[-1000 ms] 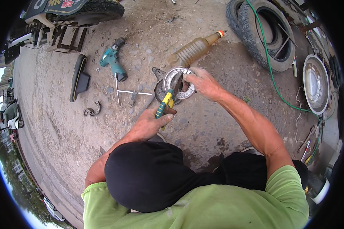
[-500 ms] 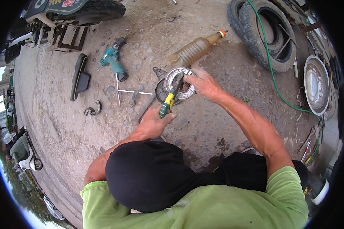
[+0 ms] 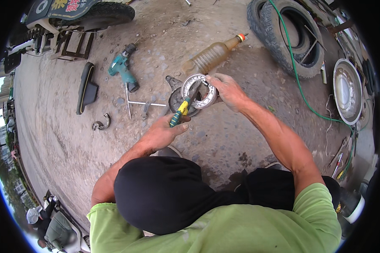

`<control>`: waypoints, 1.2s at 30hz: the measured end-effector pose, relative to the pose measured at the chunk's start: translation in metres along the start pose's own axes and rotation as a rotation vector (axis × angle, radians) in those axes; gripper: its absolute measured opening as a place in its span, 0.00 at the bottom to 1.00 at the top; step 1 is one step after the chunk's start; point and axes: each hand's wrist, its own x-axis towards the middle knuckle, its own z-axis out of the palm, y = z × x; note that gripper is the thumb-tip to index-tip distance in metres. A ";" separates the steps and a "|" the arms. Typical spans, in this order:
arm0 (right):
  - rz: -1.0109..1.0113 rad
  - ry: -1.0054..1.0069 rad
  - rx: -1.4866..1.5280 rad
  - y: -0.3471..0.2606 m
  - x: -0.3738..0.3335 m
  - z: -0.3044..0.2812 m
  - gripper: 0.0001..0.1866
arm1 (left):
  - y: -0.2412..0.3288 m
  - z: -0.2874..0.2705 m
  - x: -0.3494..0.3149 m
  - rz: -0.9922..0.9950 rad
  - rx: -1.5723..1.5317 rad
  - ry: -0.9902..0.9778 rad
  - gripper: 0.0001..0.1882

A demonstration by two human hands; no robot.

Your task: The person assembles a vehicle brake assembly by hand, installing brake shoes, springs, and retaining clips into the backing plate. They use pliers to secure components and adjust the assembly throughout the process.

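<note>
My left hand (image 3: 161, 133) is closed round the yellow-and-green handles of a pair of pliers (image 3: 180, 110). The jaws point up into a silvery ring of brake shoes (image 3: 209, 99); their exact grip on it is too small to make out. At the ring's upper right, my right hand (image 3: 228, 89) pinches the rim between thumb and fingers. Beneath the ring lies a dark round brake plate (image 3: 174, 100) with a projecting arm, partly hidden by the ring and pliers. A curved worn brake shoe (image 3: 101, 123) rests on the ground to the left.
A teal cordless drill (image 3: 123, 69), T-shaped wrench (image 3: 147, 103), black seat-like part (image 3: 85, 89) and brown-liquid bottle (image 3: 209, 58) lie ahead. Tyres (image 3: 274, 40), a green hose (image 3: 297, 78) and metal basin (image 3: 347, 92) stand right. A motorbike wheel (image 3: 107, 16) is far left.
My left hand and the pliers have shifted slightly down and left; the ring stays in my right hand. At the lower left, a scooter with a person has come closer.
</note>
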 end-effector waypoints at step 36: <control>-0.162 0.038 -0.518 -0.009 -0.007 0.001 0.31 | 0.025 -0.001 -0.014 0.061 0.253 0.011 0.19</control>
